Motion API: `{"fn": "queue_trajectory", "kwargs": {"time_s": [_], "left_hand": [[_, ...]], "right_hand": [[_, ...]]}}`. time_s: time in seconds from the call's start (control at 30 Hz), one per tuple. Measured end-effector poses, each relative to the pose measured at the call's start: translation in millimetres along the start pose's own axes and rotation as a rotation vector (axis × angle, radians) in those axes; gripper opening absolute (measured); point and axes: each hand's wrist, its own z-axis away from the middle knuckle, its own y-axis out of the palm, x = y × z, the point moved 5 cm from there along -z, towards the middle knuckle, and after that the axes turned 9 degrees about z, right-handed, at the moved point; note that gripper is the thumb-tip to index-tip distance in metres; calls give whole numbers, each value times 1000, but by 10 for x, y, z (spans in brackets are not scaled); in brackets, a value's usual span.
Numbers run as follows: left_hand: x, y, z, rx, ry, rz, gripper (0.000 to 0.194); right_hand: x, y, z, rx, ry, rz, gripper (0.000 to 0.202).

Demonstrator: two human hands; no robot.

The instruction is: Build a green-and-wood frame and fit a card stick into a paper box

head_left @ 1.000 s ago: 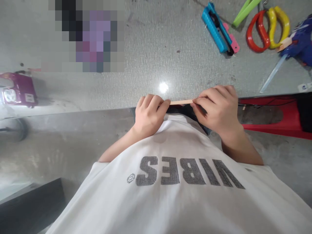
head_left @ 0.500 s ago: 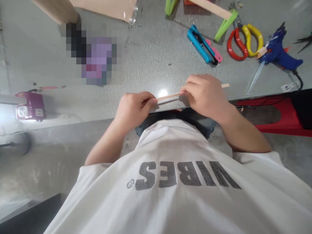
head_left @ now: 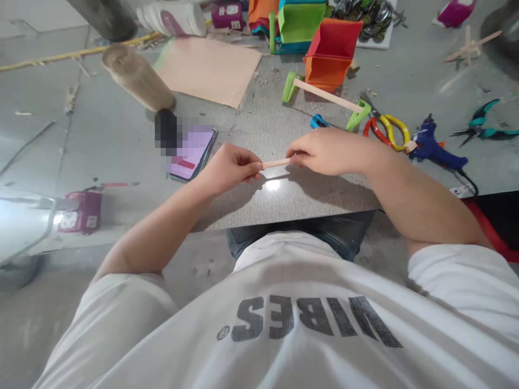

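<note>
A thin wooden strip (head_left: 276,163) is stretched between my two hands, just above the grey table. My left hand (head_left: 233,170) pinches its left end between thumb and fingers. On the right, my right hand (head_left: 324,152) grips the other part of the strip and hides the rest of it. A blue cutter (head_left: 318,121) lies just behind my right hand, mostly covered. Beyond it a wooden stick (head_left: 326,95) joins two green pieces. Left of my left hand lies a phone (head_left: 198,154), partly pixelated.
Red-and-yellow-handled pliers (head_left: 395,129), a blue glue gun (head_left: 433,146) and teal pliers (head_left: 482,127) lie right. Behind stand an orange box (head_left: 328,62) and a green box (head_left: 302,24). A wooden cylinder (head_left: 138,78) and purple object (head_left: 83,212) are left.
The view has shifted, showing more of the table's far side. Both hands have moved farther in from the table's front edge with the strip, and my right hand now covers most of the cutter.
</note>
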Motion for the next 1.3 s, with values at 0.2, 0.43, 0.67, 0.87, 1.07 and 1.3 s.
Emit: {"fn": "queue_trajectory", "kwargs": {"time_s": [0.2, 0.43, 0.67, 0.87, 1.07, 1.3], "left_hand": [[6, 87, 37, 3, 49, 56, 19], [153, 28, -48, 41, -79, 170, 22], [112, 84, -48, 31, 47, -44, 20], [67, 177, -67, 79, 88, -111, 23], [51, 13, -43, -16, 115, -296, 21], [-25, 4, -54, 116, 107, -356, 24]], "right_hand": [[283, 90, -265, 98, 18, -237, 25], [213, 179, -262, -29, 116, -199, 25], [255, 195, -219, 9, 140, -150, 24], [387, 215, -214, 3, 129, -73, 25], [168, 214, -215, 124, 132, -274, 31], [48, 263, -271, 170, 73, -277, 33]]}}
